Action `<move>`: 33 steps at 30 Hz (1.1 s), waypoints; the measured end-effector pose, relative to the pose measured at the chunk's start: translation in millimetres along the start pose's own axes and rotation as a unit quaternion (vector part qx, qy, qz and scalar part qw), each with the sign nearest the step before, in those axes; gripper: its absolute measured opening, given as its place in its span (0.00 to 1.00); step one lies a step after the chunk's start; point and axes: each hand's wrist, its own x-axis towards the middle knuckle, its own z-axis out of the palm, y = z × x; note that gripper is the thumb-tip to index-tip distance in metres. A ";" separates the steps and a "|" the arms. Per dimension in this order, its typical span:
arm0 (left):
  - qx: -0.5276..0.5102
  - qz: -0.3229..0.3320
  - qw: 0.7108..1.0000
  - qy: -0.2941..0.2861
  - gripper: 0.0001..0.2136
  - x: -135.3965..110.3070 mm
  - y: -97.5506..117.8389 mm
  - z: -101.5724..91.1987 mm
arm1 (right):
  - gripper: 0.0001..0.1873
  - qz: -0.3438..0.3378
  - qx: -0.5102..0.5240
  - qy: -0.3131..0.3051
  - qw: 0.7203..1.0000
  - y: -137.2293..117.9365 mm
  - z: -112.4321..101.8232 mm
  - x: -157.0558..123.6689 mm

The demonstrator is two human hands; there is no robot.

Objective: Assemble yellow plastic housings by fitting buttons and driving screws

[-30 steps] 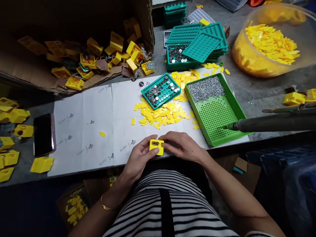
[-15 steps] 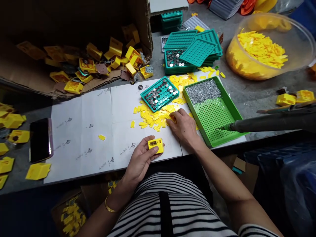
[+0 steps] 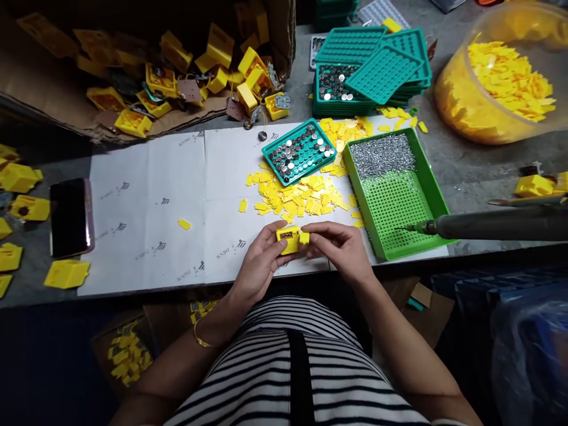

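My left hand point(image 3: 258, 260) is closed on a small yellow plastic housing point(image 3: 290, 244), whose open slot shows a row of dark button cells. Between the thumb and fingers of my right hand point(image 3: 344, 248) is a small yellow battery cover point(image 3: 304, 238), held close to the right side of the housing. Whether the two parts touch, I cannot tell. Just beyond my hands lies a loose pile of the same yellow covers point(image 3: 310, 198). Behind the pile, a teal tray point(image 3: 306, 167) of button cells sits tilted on it.
A green tray point(image 3: 377, 228) with small metal screws stands at the right, an electric screwdriver point(image 3: 483, 226) reaching over it. Stacked teal trays point(image 3: 381, 74) and a clear tub point(image 3: 470, 106) of yellow pieces are behind. At left are a phone point(image 3: 70, 218) and a cardboard box point(image 3: 284, 35) of housings.
My right hand has come back from the pile with a yellow cover and now meets my left hand at the housing. The whole view has shifted slightly.
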 end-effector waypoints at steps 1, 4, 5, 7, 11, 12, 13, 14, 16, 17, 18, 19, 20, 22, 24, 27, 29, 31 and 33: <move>-0.003 0.005 1.000 0.005 0.16 0.2 -1.2 0.4 | 0.13 0.012 0.021 0.003 1.000 1.0 0.9 -0.6; -0.007 0.010 1.000 0.013 0.18 1.3 -4.0 0.7 | 0.14 0.035 0.053 0.007 0.998 3.9 -0.4 0.7; -0.009 0.011 1.000 0.010 0.17 1.7 -4.6 0.8 | 0.16 0.039 0.059 0.005 0.997 4.8 -1.6 1.4; -0.018 0.013 1.000 0.000 0.15 2.3 -5.6 1.4 | 0.20 0.032 0.055 0.011 0.998 6.2 -3.8 2.5; -0.053 0.019 0.998 -0.015 0.11 2.8 -8.0 4.7 | 0.11 -0.047 -0.028 0.067 0.996 7.3 -4.2 3.6; -0.059 0.021 0.998 -0.014 0.11 2.9 -9.0 5.6 | 0.09 -0.068 -0.054 0.079 0.993 7.3 -3.2 3.9; -0.063 0.022 0.998 -0.013 0.11 3.0 -10.0 6.4 | 0.08 -0.085 -0.071 0.087 0.990 7.2 -1.9 4.2; -0.066 0.023 0.997 -0.012 0.11 3.1 -11.0 6.9 | 0.08 -0.093 -0.082 0.095 0.988 7.1 -0.3 4.5; -0.070 0.024 0.997 -0.012 0.11 3.5 -12.6 7.3 | 0.08 -0.088 -0.089 0.107 0.986 6.9 2.9 4.7; -0.070 0.025 0.997 -0.013 0.11 3.7 -13.2 7.2 | 0.08 -0.080 -0.091 0.111 0.986 6.8 4.4 4.7; -0.070 0.025 0.997 -0.014 0.11 3.8 -13.5 7.0 | 0.08 -0.075 -0.097 0.111 0.986 7.0 5.8 4.7; -0.069 0.026 0.997 -0.012 0.11 4.0 -13.7 6.8 | 0.08 -0.072 -0.108 0.110 0.985 7.2 6.9 4.7; -0.068 0.027 0.997 -0.010 0.11 4.0 -13.7 6.7 | 0.08 -0.072 -0.120 0.108 0.984 7.7 7.8 4.8; -0.064 0.027 0.998 -0.006 0.11 4.0 -13.5 6.9 | 0.07 -0.075 -0.145 0.105 0.981 9.2 9.1 5.2; -0.058 0.027 0.998 -0.003 0.11 3.8 -13.5 7.4 | 0.07 -0.082 -0.172 0.106 0.976 11.4 10.5 5.6; -0.040 0.033 0.999 0.002 0.12 3.6 -14.4 7.7 | 0.07 -0.102 -0.214 0.111 0.965 15.0 14.1 6.4; -0.018 0.039 0.999 0.011 0.13 3.8 -15.4 7.2 | 0.06 -0.127 -0.246 0.109 0.955 17.1 17.6 6.8; 0.007 0.043 0.999 0.024 0.15 4.3 -16.2 6.2 | 0.06 -0.160 -0.281 0.094 0.942 18.3 20.9 6.1; 0.018 0.044 0.998 0.031 0.16 5.1 -16.4 5.1 | 0.06 -0.198 -0.310 0.069 0.927 17.6 21.1 1.3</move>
